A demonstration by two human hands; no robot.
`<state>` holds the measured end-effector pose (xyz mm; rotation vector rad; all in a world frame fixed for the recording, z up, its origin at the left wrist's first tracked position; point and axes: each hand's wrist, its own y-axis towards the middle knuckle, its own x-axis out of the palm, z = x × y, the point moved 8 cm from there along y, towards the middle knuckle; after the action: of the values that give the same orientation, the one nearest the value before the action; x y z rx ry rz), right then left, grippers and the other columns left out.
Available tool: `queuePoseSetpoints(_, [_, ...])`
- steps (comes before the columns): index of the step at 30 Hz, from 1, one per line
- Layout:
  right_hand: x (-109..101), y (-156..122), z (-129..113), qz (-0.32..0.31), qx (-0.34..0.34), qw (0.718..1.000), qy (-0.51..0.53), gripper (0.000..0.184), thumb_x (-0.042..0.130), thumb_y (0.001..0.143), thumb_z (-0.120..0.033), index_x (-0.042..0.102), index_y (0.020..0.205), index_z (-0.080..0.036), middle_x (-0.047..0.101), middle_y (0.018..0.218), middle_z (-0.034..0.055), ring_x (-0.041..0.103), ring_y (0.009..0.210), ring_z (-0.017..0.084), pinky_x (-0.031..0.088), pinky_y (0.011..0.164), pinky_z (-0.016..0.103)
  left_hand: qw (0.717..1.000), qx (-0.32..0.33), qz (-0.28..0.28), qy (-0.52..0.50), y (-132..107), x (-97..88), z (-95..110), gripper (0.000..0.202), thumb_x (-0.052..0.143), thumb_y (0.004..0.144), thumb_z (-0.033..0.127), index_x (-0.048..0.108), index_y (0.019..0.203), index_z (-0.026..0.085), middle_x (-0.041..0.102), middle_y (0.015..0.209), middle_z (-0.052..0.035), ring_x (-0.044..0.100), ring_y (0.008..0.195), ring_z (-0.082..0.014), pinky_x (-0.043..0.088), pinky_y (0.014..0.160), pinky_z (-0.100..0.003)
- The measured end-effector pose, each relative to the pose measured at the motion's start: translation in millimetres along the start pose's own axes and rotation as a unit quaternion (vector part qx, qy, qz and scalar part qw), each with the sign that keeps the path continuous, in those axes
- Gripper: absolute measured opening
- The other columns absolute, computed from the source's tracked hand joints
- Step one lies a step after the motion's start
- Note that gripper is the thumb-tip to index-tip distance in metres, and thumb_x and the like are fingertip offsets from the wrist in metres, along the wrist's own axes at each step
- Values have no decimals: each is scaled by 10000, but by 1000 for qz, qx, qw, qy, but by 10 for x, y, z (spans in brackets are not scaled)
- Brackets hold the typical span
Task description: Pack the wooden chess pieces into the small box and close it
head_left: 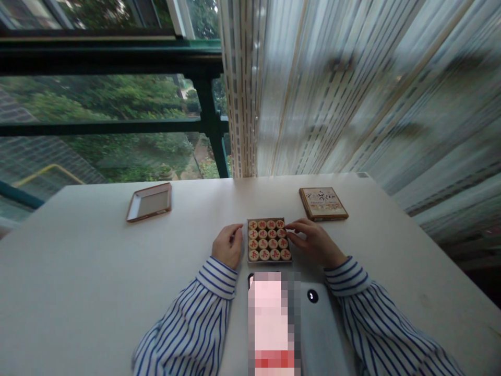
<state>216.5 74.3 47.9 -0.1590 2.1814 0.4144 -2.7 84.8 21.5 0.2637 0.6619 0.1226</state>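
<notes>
A small open box of xiangqi pieces sits on the white table in front of me. Its round wooden pieces lie in rows, their red characters facing up. My left hand rests just left of the box, fingers loosely curled, with nothing visible in them. On the other side, my right hand reaches to the box's right edge. Its thumb and forefinger are a little apart at the upper right pieces; whether they touch a piece or only the rim, I cannot tell.
An empty box lid lies at the back left of the table. At the back right is a closed box with printed characters. A phone with a pixelated screen and a silvery device lie nearest me. Striped curtains hang behind.
</notes>
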Motion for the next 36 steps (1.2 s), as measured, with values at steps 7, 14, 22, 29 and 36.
queuePoseSetpoints(7, [43, -26, 37, -7, 17, 1000, 21, 253, 505, 808, -286, 631, 982, -153, 638, 866, 72, 588, 750, 150, 463, 678, 271, 999, 24, -15, 14, -50, 23, 26, 286, 401, 824, 270, 611, 970, 142, 653, 940, -75, 597, 876, -155, 483, 793, -284])
queuePoseSetpoints(14, [91, -100, 171, -31, 90, 995, 21, 350, 435, 838, -315, 588, 1095, -134, 689, 804, 63, 623, 694, 167, 464, 632, 274, 999, 6, -28, 23, -197, 51, 20, 310, 406, 819, 294, 608, 1008, 154, 658, 990, -69, 607, 907, -163, 490, 819, -297])
queuePoseSetpoints(22, [173, -95, 130, -64, 86, 994, 11, 376, 397, 853, -311, 576, 1136, -142, 677, 967, 105, 631, 868, 211, 473, 748, 312, 996, 18, -77, 29, -226, 99, 71, 331, 389, 817, 267, 614, 1037, 165, 662, 1022, -56, 605, 948, -172, 488, 850, -310])
queuePoseSetpoints(29, [204, -92, 116, -65, 76, 995, 16, 362, 403, 856, -298, 566, 1154, -171, 677, 975, 88, 633, 859, 208, 481, 731, 308, 996, 10, -84, 5, -258, 100, 123, 332, 380, 825, 243, 614, 1056, 195, 666, 1019, -23, 604, 957, -161, 484, 856, -306])
queuePoseSetpoints(36, [203, -89, 90, -65, 70, 995, 15, 364, 401, 853, -280, 567, 1154, -161, 676, 981, 89, 633, 863, 200, 481, 731, 292, 996, 21, -86, -2, -257, 119, 115, 333, 389, 812, 225, 613, 1056, 186, 661, 1031, -38, 600, 958, -165, 478, 872, -325])
